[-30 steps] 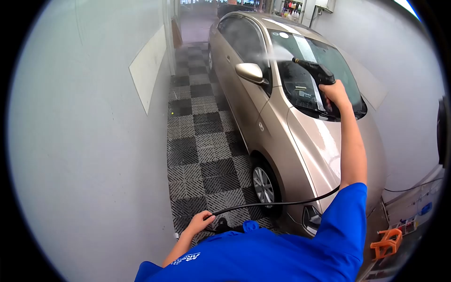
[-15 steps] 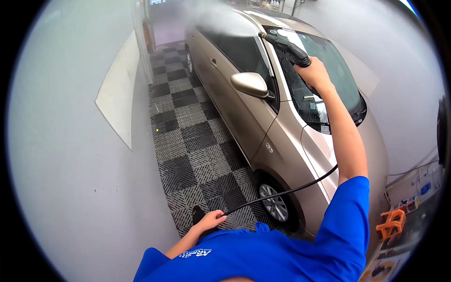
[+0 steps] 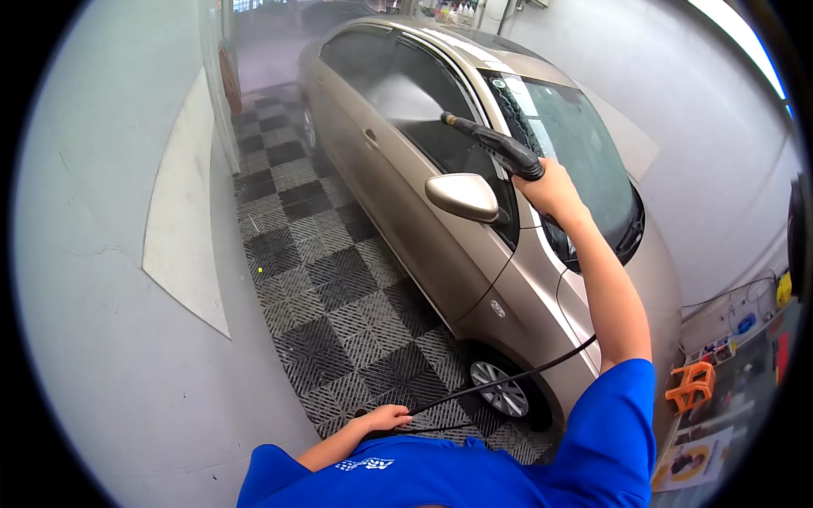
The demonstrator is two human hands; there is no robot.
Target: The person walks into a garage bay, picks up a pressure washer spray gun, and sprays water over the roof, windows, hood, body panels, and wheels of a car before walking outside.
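Observation:
My right hand (image 3: 550,188) is closed around the grip of a black pressure washer gun (image 3: 498,147), raised in front of the windshield's near edge. From its tip a white fan of spray (image 3: 406,100) reaches the side windows of a beige car (image 3: 423,222). The side mirror (image 3: 462,196) lies just below the gun. Low in front of my body, my left hand (image 3: 389,418) is closed on the black hose (image 3: 517,378), which runs up across the front wheel (image 3: 501,389) toward my right arm.
Black and grey grid tiles (image 3: 339,271) cover the floor between the car and a grey wall (image 3: 93,339) on the left. At lower right stands an orange plastic stool (image 3: 691,387). Shelves with bottles (image 3: 453,12) are at the back.
The spray gun has moved down and left, so its spray has dropped from the roof edge to the side windows. My view has shifted slightly; my left hand still grips the hose.

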